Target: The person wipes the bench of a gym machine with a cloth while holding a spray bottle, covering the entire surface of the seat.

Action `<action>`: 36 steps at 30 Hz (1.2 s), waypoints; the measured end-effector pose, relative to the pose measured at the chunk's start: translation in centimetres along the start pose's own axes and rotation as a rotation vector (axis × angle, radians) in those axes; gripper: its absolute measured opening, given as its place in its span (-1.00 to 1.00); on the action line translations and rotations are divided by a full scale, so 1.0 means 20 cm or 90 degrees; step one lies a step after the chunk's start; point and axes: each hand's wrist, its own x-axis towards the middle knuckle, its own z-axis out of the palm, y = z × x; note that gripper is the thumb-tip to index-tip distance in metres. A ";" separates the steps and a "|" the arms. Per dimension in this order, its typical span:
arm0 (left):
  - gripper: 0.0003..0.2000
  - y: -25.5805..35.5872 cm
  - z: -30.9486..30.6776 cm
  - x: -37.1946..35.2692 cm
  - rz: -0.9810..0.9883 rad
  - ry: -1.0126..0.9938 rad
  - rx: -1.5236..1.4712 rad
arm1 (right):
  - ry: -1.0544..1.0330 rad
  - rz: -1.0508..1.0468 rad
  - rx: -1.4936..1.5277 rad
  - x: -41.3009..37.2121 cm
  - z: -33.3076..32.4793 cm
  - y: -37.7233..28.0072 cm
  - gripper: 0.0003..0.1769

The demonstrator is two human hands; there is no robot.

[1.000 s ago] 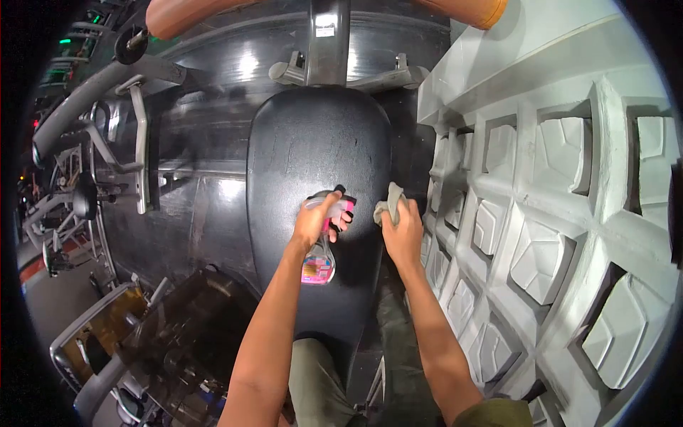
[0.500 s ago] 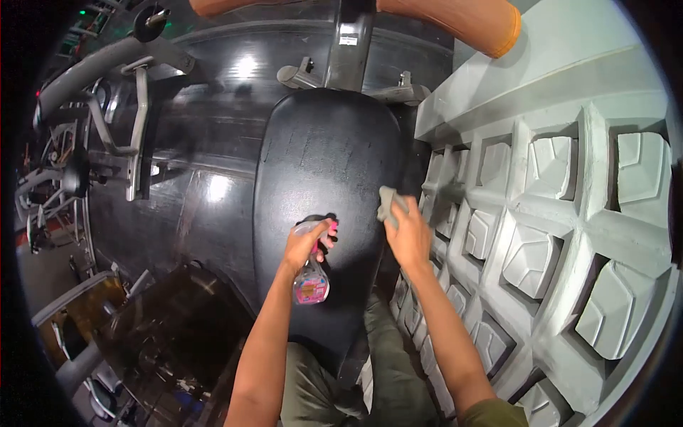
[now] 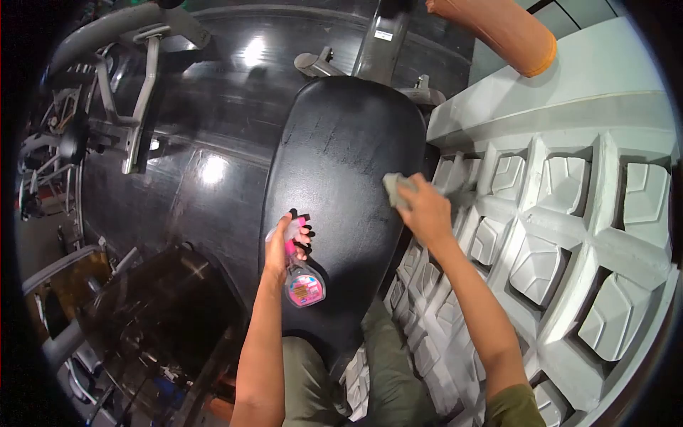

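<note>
Since the earlier frame, the left hand [image 3: 276, 254] and its bottle have shifted toward the left edge of the bench pad, and the view has turned a little. Nearest are the wearer's green trousers [image 3: 306, 377], at the pad's near end. Just beyond, the clear and pink spray bottle [image 3: 306, 290] is over the pad, the left fingers wrapped around its neck; whether they squeeze the trigger, I cannot tell. A relaxed grip, nozzle turned away from the person, would suit it best.

Farther up, the right hand [image 3: 430, 213], slightly blurred, has its fingers closed on a bunched grey cloth [image 3: 391, 191] at the right side of the black bench pad [image 3: 327, 178]. Spreading the cloth flatter would cover more with each stroke; even, overlapping passes should reach the dark marks, with knuckles kept off the white wall [image 3: 533, 270]. Farthest are a metal post [image 3: 380, 53] and an orange roller [image 3: 498, 35].
</note>
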 end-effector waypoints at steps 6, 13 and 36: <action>-0.46 0.01 0.02 0.00 -0.005 0.038 0.034 | -0.096 -0.098 -0.007 -0.06 0.04 -0.15 -0.53; -0.48 0.00 0.02 0.02 0.000 0.036 0.015 | -0.063 -0.069 -0.030 0.13 0.02 -0.10 -0.52; -0.53 0.04 0.01 0.00 -0.017 0.024 -0.008 | -0.217 -0.341 -0.068 0.19 0.11 -0.36 -0.51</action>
